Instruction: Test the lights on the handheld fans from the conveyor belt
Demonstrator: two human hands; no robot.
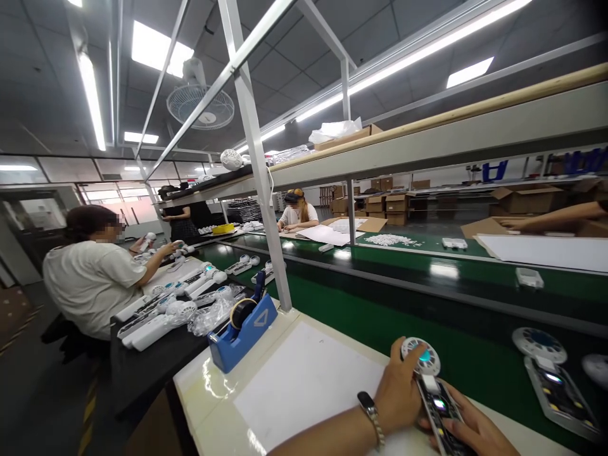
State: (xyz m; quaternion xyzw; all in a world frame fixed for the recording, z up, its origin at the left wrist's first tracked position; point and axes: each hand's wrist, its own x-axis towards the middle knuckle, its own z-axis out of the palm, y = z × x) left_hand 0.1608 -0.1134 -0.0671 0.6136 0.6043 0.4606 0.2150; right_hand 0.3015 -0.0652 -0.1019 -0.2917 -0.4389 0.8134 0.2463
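At the lower right, a handheld fan has a round white head with a blue-green centre and an open body showing a lit display. My left hand, with a watch on its wrist, is closed on the fan's head, fingers over the front. Around the body below, my right hand is closed, its thumb across the inner parts. A similar fan lies on the green belt to the right. White paper covers the worktop left of my hands.
A blue tape dispenser stands at the worktop's left corner, beside a metal post. White fan parts and plastic bags lie on a black table, where a person sits. Another person's arm reaches into a carton.
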